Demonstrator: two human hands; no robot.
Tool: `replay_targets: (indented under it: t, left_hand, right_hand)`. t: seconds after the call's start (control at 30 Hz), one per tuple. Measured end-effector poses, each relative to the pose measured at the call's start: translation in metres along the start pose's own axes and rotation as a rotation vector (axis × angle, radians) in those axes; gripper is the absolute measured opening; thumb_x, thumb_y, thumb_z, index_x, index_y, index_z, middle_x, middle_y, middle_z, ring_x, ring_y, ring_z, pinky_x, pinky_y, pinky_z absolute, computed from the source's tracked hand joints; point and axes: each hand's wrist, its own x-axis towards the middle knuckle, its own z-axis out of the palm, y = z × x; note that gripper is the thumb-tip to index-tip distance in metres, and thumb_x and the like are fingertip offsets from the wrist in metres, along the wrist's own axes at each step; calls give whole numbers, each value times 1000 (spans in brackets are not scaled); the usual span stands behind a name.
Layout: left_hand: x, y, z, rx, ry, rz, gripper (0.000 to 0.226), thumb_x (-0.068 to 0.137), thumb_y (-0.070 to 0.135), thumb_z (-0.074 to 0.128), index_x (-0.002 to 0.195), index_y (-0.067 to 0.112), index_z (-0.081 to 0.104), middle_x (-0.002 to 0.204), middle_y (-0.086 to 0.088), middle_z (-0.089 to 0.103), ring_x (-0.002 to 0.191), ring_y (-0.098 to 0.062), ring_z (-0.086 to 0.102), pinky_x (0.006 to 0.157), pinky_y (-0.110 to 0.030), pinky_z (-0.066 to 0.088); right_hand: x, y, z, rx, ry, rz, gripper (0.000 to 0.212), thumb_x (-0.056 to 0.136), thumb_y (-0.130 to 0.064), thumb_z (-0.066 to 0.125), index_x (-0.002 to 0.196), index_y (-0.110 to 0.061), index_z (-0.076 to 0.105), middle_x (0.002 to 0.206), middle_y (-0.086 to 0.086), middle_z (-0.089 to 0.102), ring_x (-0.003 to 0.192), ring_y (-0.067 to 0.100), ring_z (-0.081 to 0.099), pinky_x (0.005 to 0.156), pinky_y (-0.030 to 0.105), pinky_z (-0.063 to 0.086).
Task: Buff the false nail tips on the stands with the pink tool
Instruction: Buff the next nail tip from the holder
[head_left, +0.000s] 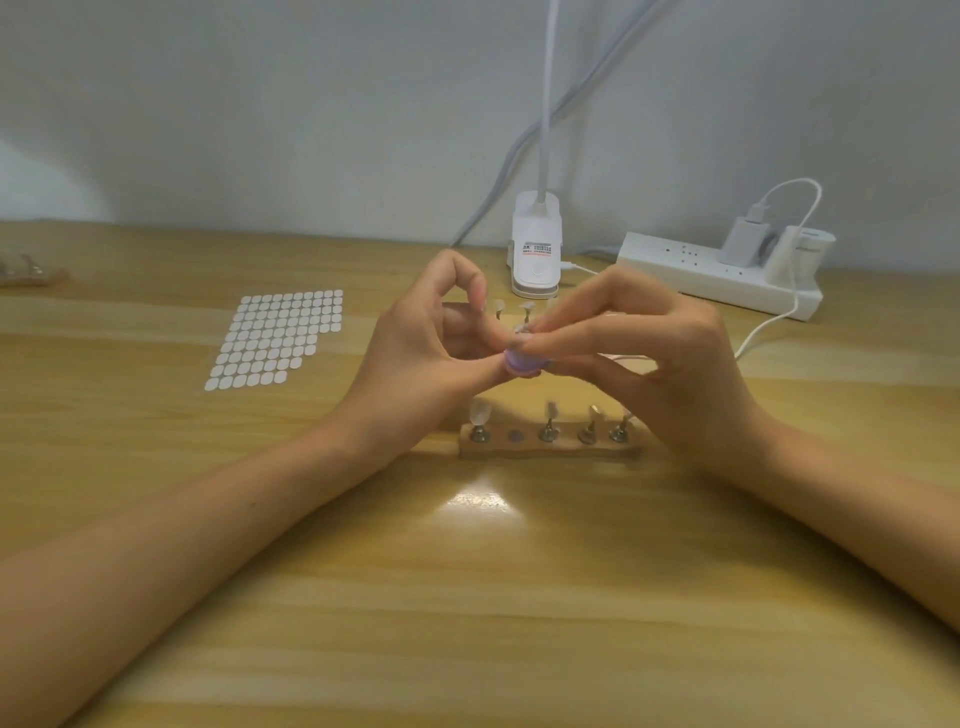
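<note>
1. Both hands met above the middle of the bench (467, 597), just beyond the near wooden base (548, 451).
2. The left hand (431, 332) had its fingers curled, thumb and fingertips pinching what looked like one lifted stand (521, 328). The base showed an empty socket (514, 435) among four occupied ones, which fitted that reading.
3. The right hand (670, 358) was blurred. Its fingertips were pressed together on a small lilac-pink piece, which I took to be the pink tool (522, 364), touching the top of the held stand. The tip being worked was lost in the blur.
4. To do this step well, the left hand needed to brace the stand firmly, low on its stem, so the tip did not twist or pop off.
5. The tool called for light, short strokes across the whole tip, edges included, with the stand turned a little between passes.
6. Pressing hard risked loosening the tip or gouging it.
7. The clearest unworked nail tip (480, 413) stood at the left end of the base. A second row of stands (527, 307) stood just beyond the hands.
8. A sticker sheet (275, 340) lay to the left. A lamp clamp (536, 254) and a power strip (717, 275) sat at the far right.
</note>
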Motion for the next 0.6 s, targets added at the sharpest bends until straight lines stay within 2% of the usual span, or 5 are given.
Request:
replay_targets:
  t: [0.1, 0.23, 0.33, 0.47, 0.6]
  left_hand:
    - [0, 0, 0, 4, 7, -4, 45, 78, 9, 83, 93, 17, 41, 81, -6, 78, 83, -23, 77, 83, -40, 62]
    - [-1, 1, 0, -4, -3, 5, 45, 74, 19, 82, 92, 18, 41, 76, -1, 77, 80, -22, 77, 82, -40, 62]
    - [0, 0, 0, 7, 1, -6, 45, 79, 7, 83, 95, 16, 42, 82, -7, 78, 83, -24, 77, 86, -43, 61]
    - [-1, 1, 0, -9, -9, -1, 45, 75, 18, 82, 93, 17, 41, 78, -3, 77, 82, -25, 77, 83, -45, 62]
    - [-1, 1, 0, -6, -12, -7, 45, 78, 11, 82, 95, 14, 41, 82, -5, 78, 84, -24, 77, 85, -43, 61]
  right_hand:
    - [1, 1, -1, -14, 32, 67, 27, 83, -5, 77, 110, -6, 73, 96, 12, 69, 89, 23, 69, 76, 41, 56]
    - [0, -1, 1, 21, -21, -18, 22, 86, -8, 75, 108, -5, 74, 96, 12, 69, 91, 21, 69, 79, 34, 56]
    - [1, 2, -2, -18, 29, 55, 25, 85, -7, 76, 110, -5, 73, 98, 13, 69, 91, 22, 69, 77, 40, 56]
    - [-1, 0, 1, 14, -24, -23, 23, 86, -4, 75, 108, -3, 74, 98, 13, 69, 92, 22, 69, 79, 36, 56]
    - [0, 2, -1, -7, 19, 12, 25, 85, -5, 76, 110, -4, 73, 98, 13, 69, 92, 22, 69, 78, 37, 56]
